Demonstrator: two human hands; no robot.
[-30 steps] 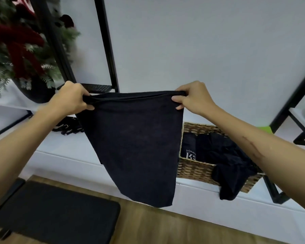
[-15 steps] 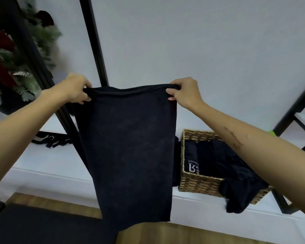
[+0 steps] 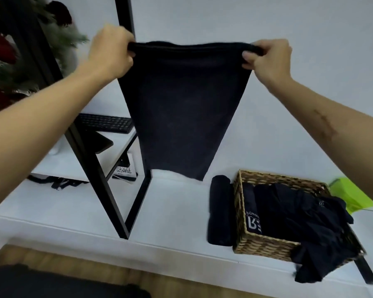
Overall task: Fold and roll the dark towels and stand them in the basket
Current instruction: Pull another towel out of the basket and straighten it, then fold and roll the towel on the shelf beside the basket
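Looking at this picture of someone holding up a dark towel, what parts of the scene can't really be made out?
Head view only:
- Wall and shelf behind the held towel: hidden by it.
- Basket contents: a dark heap, towels not countable; the white print is partly covered.
- Green object: partly hidden behind the basket, unidentifiable.
- Left hand fingertips: hidden behind the towel's bunched edge.
- Right hand: slightly blurred.

The towel (image 3: 185, 108) held up is plain dark navy. At the right, the basket (image 3: 265, 246) is tan woven wicker, with dark cloth (image 3: 306, 220) bearing white lettering. Far right lies a lime-green sheet (image 3: 351, 196). The frame (image 3: 99, 168) is black, the shelf (image 3: 91, 209) white.
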